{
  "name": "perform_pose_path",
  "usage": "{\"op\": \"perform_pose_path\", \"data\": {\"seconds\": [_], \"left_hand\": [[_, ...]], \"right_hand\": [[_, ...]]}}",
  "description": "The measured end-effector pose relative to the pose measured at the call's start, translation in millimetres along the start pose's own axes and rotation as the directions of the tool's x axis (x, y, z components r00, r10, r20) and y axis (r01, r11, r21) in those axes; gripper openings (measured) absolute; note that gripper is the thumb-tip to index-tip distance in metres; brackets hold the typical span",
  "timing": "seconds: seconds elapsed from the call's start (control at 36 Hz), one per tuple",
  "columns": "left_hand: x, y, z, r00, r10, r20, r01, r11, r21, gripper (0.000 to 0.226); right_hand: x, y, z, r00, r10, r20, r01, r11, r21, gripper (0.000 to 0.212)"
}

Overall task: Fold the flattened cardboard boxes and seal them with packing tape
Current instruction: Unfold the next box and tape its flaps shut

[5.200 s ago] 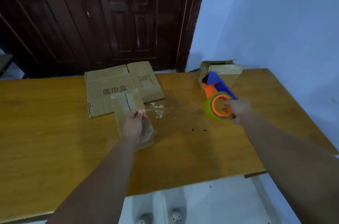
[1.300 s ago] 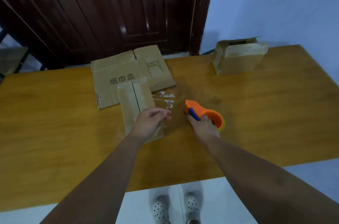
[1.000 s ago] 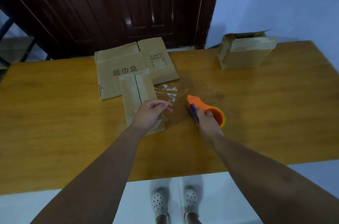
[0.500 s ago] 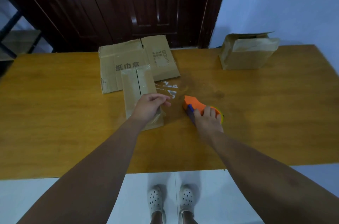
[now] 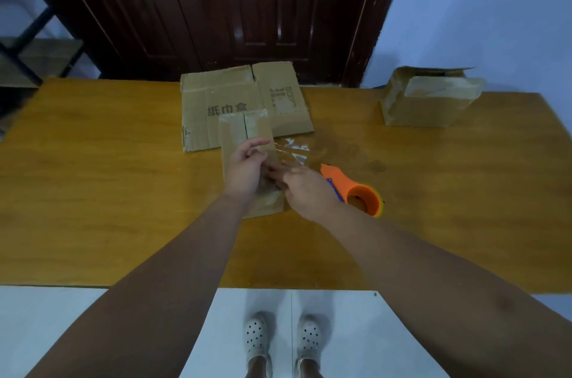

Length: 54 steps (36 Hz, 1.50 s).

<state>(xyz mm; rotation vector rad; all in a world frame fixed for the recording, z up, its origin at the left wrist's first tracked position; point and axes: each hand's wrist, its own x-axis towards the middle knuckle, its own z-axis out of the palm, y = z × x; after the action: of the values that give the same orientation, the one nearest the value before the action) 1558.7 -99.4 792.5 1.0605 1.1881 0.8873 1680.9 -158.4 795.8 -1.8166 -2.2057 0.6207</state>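
Observation:
A small flat cardboard box (image 5: pixel 240 129) lies mid-table, partly on top of a larger flattened box (image 5: pixel 216 92). A strip of clear tape (image 5: pixel 292 150) runs off its right edge onto the table. My left hand (image 5: pixel 244 168) rests on the small box with the fingers loosely bent over its right side. My right hand (image 5: pixel 305 190) reaches in from the right, its straight fingers touching the box edge just beside my left hand. The orange tape dispenser (image 5: pixel 360 195) lies on the table to the right of my right hand, untouched.
A folded, taped box (image 5: pixel 430 105) stands at the back right of the wooden table (image 5: pixel 93 191). A dark wooden door is behind the table, a pale wall on the right. My feet show on the floor below the table's near edge.
My right hand has let go of the tape dispenser and moved left to the small box. The dispenser stays lying on the table. My left hand remains on the box.

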Motion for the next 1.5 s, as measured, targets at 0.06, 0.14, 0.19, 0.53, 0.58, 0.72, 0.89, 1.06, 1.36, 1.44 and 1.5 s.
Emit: {"op": "perform_pose_path", "data": {"seconds": [0.06,0.14,0.19,0.53,0.58,0.72,0.89,1.06,1.36,1.44,1.5], "left_hand": [[2.0,2.2,-3.3,0.998,0.066,-0.017,-0.062,0.982,0.176,0.034],[-3.6,0.9,-18.3,0.974,0.222,0.054,-0.216,0.817,0.535,0.032],[-10.2,-8.1,-35.4,0.947,0.319,0.036,-0.256,0.682,0.686,0.026],[-48.6,-39.6,-73.3,0.980,0.016,-0.200,0.047,0.951,0.305,0.028],[-50.7,-38.6,-72.0,0.976,0.022,-0.216,0.049,0.946,0.320,0.029],[-55.7,-41.2,-71.1,0.981,0.102,-0.165,0.008,0.831,0.556,0.031],[-54.5,-38.9,-71.2,0.979,0.127,-0.161,-0.005,0.801,0.599,0.041],[-51.4,-34.8,-70.3,0.978,0.063,-0.200,0.050,0.854,0.517,0.025],[-47.5,-37.5,-70.3,0.977,-0.061,-0.206,0.122,0.947,0.297,0.022],[-45.6,-38.0,-69.0,0.978,-0.057,-0.203,0.126,0.929,0.347,0.020],[-44.3,-38.4,-69.2,0.980,-0.034,-0.195,0.111,0.911,0.398,0.019]], "right_hand": [[1.1,1.4,-3.1,0.999,-0.001,0.035,0.002,0.999,-0.040,0.048],[4.7,4.4,-9.7,0.996,0.002,0.094,0.012,0.990,-0.141,0.049],[6.5,5.0,-12.4,0.991,0.030,0.127,-0.010,0.988,-0.157,0.054],[-2.0,-10.9,-2.0,0.979,0.159,0.127,-0.166,0.985,0.042,0.073],[-2.3,-13.4,-1.3,0.978,0.170,0.122,-0.176,0.984,0.033,0.074],[-2.4,-13.3,-0.6,0.979,0.179,0.101,-0.184,0.982,0.046,0.072],[-0.5,-5.4,-5.3,0.974,0.186,0.132,-0.198,0.976,0.089,0.066],[2.8,-6.7,-2.0,0.975,0.189,0.115,-0.199,0.976,0.083,0.065],[5.6,-8.6,1.2,0.977,0.199,0.083,-0.205,0.976,0.068,0.063],[3.9,-5.9,2.0,0.977,0.198,0.082,-0.205,0.974,0.093,0.064],[3.0,-3.0,1.9,0.979,0.184,0.088,-0.192,0.977,0.095,0.064]]}}
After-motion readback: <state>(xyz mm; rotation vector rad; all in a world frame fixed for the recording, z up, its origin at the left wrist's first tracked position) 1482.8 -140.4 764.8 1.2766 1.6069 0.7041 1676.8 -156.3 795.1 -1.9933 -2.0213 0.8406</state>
